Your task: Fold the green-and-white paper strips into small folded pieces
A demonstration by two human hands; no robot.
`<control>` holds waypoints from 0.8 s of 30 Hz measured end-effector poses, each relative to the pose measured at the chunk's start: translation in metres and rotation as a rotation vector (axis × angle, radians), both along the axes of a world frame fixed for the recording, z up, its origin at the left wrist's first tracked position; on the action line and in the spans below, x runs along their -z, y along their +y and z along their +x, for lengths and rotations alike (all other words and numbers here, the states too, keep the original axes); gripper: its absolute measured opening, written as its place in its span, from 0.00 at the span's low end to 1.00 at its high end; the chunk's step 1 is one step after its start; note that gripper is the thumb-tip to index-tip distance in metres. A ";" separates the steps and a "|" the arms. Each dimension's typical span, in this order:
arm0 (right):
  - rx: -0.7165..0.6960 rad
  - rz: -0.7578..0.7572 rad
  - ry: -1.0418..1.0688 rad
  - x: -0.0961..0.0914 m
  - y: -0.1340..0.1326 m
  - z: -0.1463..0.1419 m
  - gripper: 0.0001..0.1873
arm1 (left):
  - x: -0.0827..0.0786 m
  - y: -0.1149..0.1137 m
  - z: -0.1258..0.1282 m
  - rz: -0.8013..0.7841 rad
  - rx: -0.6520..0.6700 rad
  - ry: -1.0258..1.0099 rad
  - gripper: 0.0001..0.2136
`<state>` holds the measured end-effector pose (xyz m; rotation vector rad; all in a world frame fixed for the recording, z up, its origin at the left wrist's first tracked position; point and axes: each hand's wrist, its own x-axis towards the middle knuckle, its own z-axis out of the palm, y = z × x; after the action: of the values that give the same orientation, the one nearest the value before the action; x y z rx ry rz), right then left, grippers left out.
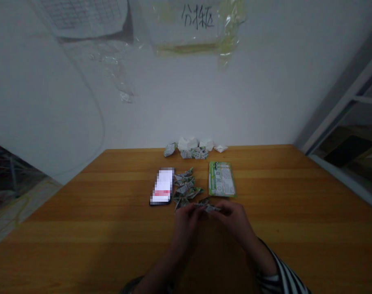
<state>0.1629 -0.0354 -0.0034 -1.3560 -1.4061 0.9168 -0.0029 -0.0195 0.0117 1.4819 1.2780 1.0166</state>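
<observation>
Both my hands meet over the near middle of the wooden table. My left hand (187,222) is closed in a pinch on the left side of a small folded paper piece (209,207), printed in grey and green. On the piece's right side, the fingers of my right hand (233,216) pinch it too. Just beyond my left hand lies a row of several similar folded paper pieces (186,188). To the right of the row is a flat green-and-white printed packet (222,179). Fingers partly cover the held piece, so its full shape is hidden.
A phone (163,185) with a lit, blurred screen lies left of the row. Crumpled white tissues (187,143) and more printed paper folds (198,153) sit against the wall at the table's (112,196) back edge. A metal-framed shelf (357,98) stands at right.
</observation>
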 end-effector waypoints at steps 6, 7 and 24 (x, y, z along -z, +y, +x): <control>0.162 -0.046 0.311 0.001 -0.004 -0.011 0.12 | -0.001 -0.004 0.009 -0.119 -0.040 -0.213 0.10; 0.171 -0.026 0.307 0.000 -0.004 -0.011 0.11 | -0.001 -0.004 0.011 -0.151 -0.040 -0.249 0.11; 0.000 0.011 0.260 -0.007 -0.004 -0.002 0.08 | 0.000 -0.003 0.009 -0.236 0.085 -0.234 0.25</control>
<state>0.1607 -0.0399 0.0032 -1.1809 -1.2108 1.0432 0.0058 -0.0229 0.0115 1.1902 1.1156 0.9197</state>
